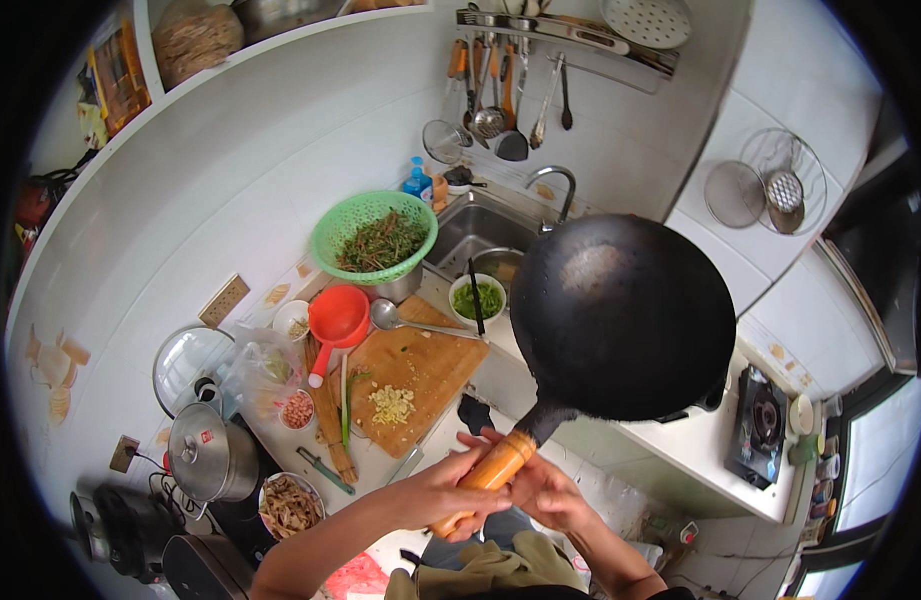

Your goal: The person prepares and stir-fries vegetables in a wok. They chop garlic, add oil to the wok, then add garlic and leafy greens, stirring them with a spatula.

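A large black wok point(625, 322) is held up in front of me, hiding part of the sink and worktop behind it. My left hand point(460, 491) is wrapped around its wooden handle point(498, 469). My right hand point(546, 487) is against the same handle from the other side, with its fingers partly hidden behind the wood. Left of the wok, a wooden cutting board point(430, 360) carries a heap of chopped garlic or ginger point(391, 405). A metal ladle point(386, 315) lies across the board's far edge. Near it, a white bowl of chopped greens point(478, 298) has dark chopsticks point(476, 296) in it.
A green colander point(325, 247) of leafy stems stands beside the steel sink point(453, 229). A red dipper point(339, 315), a green-handled knife point(325, 471) and a lidded pot point(205, 450) are to the left. At right is a gas stove point(757, 427). Utensils hang on the wall rack point(565, 34).
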`<state>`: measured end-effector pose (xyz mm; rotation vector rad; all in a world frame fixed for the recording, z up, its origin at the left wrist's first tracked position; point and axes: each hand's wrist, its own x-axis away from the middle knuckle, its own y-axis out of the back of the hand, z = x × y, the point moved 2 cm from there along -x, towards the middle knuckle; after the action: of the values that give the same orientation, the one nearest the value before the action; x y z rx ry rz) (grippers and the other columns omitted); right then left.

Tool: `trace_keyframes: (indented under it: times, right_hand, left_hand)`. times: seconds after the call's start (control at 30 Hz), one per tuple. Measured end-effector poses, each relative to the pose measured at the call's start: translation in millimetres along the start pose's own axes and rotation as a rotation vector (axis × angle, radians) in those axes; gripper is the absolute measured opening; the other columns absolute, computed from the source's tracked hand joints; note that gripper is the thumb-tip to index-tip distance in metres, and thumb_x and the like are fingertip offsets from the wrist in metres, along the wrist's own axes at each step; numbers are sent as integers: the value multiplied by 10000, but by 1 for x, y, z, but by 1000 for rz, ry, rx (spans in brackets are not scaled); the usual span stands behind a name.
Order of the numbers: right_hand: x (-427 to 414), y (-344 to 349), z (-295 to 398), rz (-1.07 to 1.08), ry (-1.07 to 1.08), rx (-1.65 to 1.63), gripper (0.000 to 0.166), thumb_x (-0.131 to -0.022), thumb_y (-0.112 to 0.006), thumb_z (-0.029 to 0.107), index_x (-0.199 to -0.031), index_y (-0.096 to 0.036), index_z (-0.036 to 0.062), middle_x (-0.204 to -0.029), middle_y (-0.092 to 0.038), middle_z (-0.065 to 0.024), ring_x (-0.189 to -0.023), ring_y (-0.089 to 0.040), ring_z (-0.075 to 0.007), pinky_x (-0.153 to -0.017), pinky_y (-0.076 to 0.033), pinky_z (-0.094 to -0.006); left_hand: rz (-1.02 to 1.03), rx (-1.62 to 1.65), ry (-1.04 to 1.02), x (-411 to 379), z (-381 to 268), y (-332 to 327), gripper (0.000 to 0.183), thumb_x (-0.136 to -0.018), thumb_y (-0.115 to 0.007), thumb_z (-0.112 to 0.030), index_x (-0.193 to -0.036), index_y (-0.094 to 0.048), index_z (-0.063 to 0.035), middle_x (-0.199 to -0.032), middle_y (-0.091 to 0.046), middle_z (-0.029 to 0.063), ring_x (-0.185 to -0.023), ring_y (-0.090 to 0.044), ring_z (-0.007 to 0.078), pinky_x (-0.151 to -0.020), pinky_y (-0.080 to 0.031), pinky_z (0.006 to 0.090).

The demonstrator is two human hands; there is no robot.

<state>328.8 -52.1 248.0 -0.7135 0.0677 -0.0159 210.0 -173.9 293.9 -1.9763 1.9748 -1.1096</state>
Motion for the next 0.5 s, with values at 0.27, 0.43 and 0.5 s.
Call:
trace_keyframes:
  times: [0.27,0.43,0.5]
  right_hand:
    - [-101,67,66,-293,283,120,552,-868,-644,183,-1324,-431,-46,-1309,-539,-222,-1243,-518,-349,-1071,-409,-470]
    - [-137,126,115,-513,319,269,443,-850,-671,136,-1217,-484,-28,-1080,-624,-166,-1108,-605,-297,-985,-474,-397]
    - [-147,139,128,-558,316,279,405,-845,-677,75,-1175,-471,-38,-1078,-616,-163,-1069,-612,-253,-933,-480,-351]
  left_hand:
    - [209,399,-307,-128,-47,55,243,-909,-642,-175,-1040,-464,-74,-677,-467,-15,-458,-450,44,-374,-343,196]
    - [491,959,-335,-225,-77,76,272,-930,-561,-81,-1175,-478,3,-649,-466,10,-415,-402,36,-291,-281,153]
    - [605,1064,-377,-249,-85,78,282,-933,-548,-75,-1188,-468,16,-641,-473,21,-416,-426,48,-285,-310,151]
